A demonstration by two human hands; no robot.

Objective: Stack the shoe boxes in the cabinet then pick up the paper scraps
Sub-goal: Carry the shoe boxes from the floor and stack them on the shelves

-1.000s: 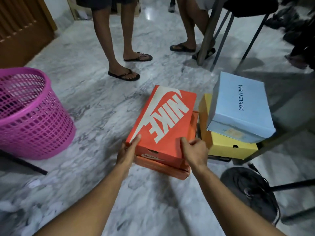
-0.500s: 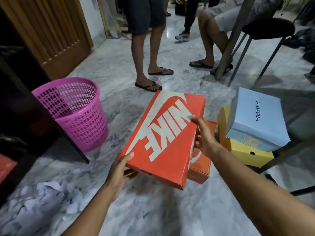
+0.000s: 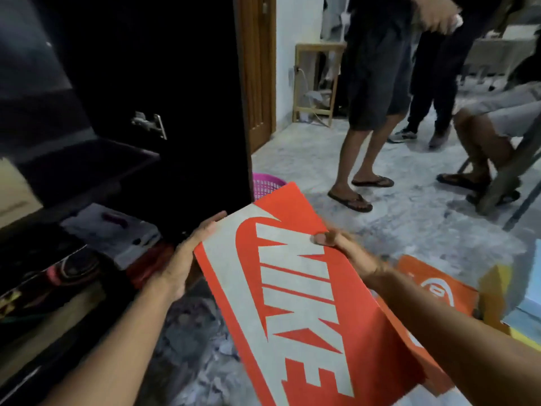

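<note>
I hold an orange Nike shoe box [image 3: 295, 291] off the floor, tilted, its far end pointing toward the dark cabinet [image 3: 123, 159]. My left hand [image 3: 187, 253] grips its left edge and my right hand [image 3: 342, 247] grips its right edge with the thumb on the lid. A second orange box [image 3: 433, 285] lies on the floor to the right, beside a yellow box [image 3: 494, 291] with a light blue box [image 3: 527, 312] on it. Crumpled paper scraps [image 3: 202, 332] lie on the marble floor under my left arm.
The open black cabinet door [image 3: 187, 98] stands just beyond the box. Shelves at left hold a white box [image 3: 117, 232] and dark items. A pink basket [image 3: 265, 186] peeks out behind the door. People's legs [image 3: 360, 159] and a chair [image 3: 515, 171] fill the right.
Both hands lifted the Nike box off the other orange box and swung it left toward the cabinet. My view turned left, bringing the cabinet interior into sight.
</note>
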